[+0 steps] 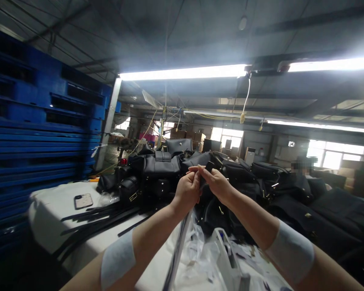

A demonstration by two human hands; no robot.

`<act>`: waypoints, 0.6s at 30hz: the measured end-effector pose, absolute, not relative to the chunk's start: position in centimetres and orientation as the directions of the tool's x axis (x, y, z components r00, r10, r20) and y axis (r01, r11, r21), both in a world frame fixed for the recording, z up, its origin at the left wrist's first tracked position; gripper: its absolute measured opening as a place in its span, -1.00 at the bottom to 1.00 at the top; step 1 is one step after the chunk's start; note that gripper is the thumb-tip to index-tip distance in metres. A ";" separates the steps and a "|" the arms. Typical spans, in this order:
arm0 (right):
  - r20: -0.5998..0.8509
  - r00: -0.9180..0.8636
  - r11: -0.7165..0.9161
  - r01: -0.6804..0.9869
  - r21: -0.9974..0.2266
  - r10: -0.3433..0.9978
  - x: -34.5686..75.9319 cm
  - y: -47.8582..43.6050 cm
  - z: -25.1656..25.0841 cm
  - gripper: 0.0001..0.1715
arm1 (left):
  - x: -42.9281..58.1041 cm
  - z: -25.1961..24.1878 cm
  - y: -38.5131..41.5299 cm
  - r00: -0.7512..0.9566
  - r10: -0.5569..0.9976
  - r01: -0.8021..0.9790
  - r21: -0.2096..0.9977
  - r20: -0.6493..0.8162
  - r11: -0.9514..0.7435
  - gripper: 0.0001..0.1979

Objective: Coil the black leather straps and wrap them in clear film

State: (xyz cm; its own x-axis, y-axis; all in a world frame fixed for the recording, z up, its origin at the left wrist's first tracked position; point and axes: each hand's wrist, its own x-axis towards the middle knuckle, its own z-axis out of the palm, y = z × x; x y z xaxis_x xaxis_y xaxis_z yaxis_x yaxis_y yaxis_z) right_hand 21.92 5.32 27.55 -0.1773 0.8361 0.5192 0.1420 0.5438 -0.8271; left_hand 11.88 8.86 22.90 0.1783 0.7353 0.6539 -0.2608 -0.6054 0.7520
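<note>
My left hand (187, 186) and my right hand (216, 182) are raised together in front of the pile of black bags. The fingers of both are closed around a long, narrow black strap (179, 252). Its dark end pokes out above my right fingers, while the rest hangs below my left hand toward the front of the table. Much of the strap between the hands is hidden by my fingers. Behind the hands, black bags (161, 165) with gold-coloured metal fittings are heaped up.
More black straps (91, 228) lie on the white-covered table (53, 198), near a phone (83, 201). A white tape dispenser (226, 258) stands at the front among crumpled clear plastic (195, 246). Blue pallets (42, 149) are stacked at left. Lamps hang overhead.
</note>
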 end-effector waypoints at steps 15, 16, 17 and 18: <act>0.257 0.334 0.169 0.269 -0.948 0.907 35.0 -8.9 18.0 -0.42 | 10.1 5.3 3.6 0.967 -0.003 0.254 0.967 -0.254 -0.037 -0.65; 0.224 0.470 0.129 0.226 -0.965 0.854 37.3 -11.5 17.5 -0.45 | 9.1 2.8 3.5 0.929 -0.096 0.352 0.934 -0.357 -0.058 -0.66; 0.194 0.593 0.095 0.195 -0.976 0.782 39.7 -14.2 17.1 -0.49 | 8.1 0.6 3.5 0.889 -0.152 0.419 0.902 -0.431 -0.104 -0.68; 0.183 0.715 0.071 0.184 -0.980 0.674 41.8 -17.0 16.9 -0.52 | 7.0 -1.4 3.6 0.864 -0.164 0.454 0.877 -0.476 -0.156 -0.70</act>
